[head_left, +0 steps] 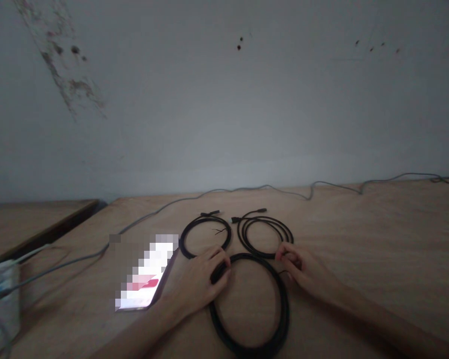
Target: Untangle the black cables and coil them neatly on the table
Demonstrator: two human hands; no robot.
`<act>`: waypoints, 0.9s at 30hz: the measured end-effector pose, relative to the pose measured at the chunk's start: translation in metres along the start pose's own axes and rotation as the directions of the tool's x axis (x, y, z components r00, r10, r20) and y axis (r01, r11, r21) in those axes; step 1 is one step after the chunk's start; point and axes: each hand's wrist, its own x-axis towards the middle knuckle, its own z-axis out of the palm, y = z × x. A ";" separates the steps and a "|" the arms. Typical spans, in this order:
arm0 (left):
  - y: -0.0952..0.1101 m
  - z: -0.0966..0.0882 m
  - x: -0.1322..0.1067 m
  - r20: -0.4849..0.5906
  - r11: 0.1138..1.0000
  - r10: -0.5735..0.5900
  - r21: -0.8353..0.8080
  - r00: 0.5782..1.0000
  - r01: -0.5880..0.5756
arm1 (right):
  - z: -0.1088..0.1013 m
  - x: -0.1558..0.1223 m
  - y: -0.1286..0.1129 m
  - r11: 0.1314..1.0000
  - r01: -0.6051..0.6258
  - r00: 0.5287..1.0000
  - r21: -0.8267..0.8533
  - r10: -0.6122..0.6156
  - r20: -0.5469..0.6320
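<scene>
A large black cable coil (284,309) lies nearest to me on the wooden table. My left hand (205,274) is closed around a thick dark part at this coil's upper left. At the coil's upper right my right hand (297,264) has its fingers curled in a pinch. A thin dark strand (283,271) runs between that hand and the coil. Behind the left hand rests a smaller black cable coil (183,232) with thin loose ends. Another black cable coil (243,239), with connectors at its ends, lies beside the right fingertips.
A phone (145,279) with a lit, blurred screen lies left of my left hand. A grey cord (153,214) winds along the table's back near the wall (284,109). A white power strip or box (7,294) stands at the left edge of the table (396,239).
</scene>
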 end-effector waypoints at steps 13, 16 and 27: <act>0.004 -0.001 -0.002 -0.022 0.999 -0.038 0.000 0.999 0.038 | -0.027 -0.003 -0.006 0.771 0.474 0.881 -0.425 -0.416 0.227; 0.003 0.000 -0.002 -0.015 0.999 -0.037 -0.003 0.999 0.036 | -0.024 0.001 0.002 0.724 0.500 0.865 -0.475 -0.442 0.236; 0.000 0.003 -0.003 -0.023 0.999 -0.039 0.001 0.999 0.039 | -0.014 -0.003 -0.003 0.866 0.194 0.981 -0.460 -0.169 0.096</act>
